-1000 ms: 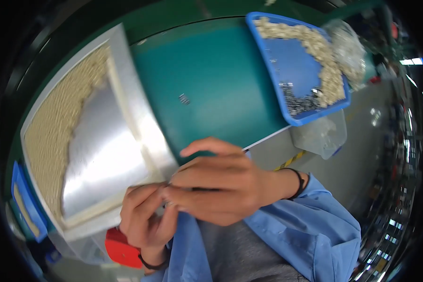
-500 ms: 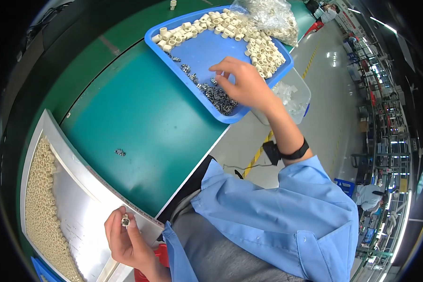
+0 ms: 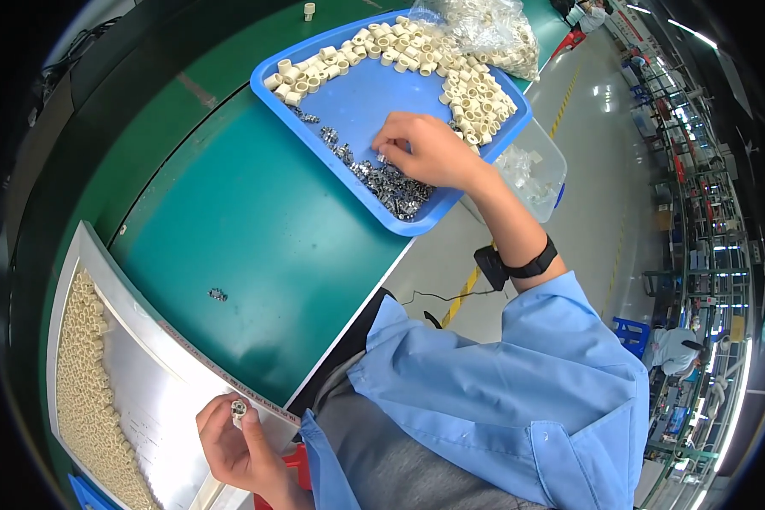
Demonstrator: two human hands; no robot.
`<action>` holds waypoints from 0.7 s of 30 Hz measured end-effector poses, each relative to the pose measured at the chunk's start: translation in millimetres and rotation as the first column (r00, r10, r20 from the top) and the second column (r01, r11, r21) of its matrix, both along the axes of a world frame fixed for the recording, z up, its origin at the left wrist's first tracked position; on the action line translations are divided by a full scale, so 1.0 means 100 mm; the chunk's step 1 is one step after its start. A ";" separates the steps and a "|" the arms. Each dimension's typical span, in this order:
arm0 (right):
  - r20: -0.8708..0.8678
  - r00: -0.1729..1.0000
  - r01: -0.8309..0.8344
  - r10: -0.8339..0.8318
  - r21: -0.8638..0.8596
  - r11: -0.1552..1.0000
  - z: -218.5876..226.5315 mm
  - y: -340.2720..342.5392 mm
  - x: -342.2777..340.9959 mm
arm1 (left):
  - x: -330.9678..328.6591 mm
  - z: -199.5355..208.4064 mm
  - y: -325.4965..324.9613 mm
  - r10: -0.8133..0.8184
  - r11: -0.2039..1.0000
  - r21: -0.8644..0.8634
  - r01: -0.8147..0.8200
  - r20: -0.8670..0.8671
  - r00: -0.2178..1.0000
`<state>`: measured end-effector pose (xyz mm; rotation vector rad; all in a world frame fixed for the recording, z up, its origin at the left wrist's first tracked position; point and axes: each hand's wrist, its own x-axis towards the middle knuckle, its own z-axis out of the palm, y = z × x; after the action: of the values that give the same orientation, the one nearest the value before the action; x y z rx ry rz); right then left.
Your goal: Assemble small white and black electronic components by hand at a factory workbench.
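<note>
While pinching a small cream ring with a metal insert, left hand over the steel tray of cream rings. Right hand — fingers curled down, grip narrow — among small metal parts in the blue tray. Between trays, one stray metal part on the green desk.

Right hand over the blue tray: fingertips buried in the heap of small metal parts, so any pinched piece is hidden. Left hand, beside the metal tray of cream rings, pinches a small cream-and-metal piece, too small to identify. Tiny dark object on the green mat, between the trays: kind unclear.
</note>
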<state>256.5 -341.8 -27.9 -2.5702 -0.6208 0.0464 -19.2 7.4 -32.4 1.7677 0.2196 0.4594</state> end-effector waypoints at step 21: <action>0.320 0.942 -0.099 0.103 -0.028 0.995 -0.08 0.45 1.03 | -0.01 0.01 0.01 -0.006 0.999 -0.034 0.009 0.090 0.996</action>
<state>359.1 -296.6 -36.4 -2.5749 -0.8741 -0.3423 -20.4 8.3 -31.4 1.7089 0.1566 0.5262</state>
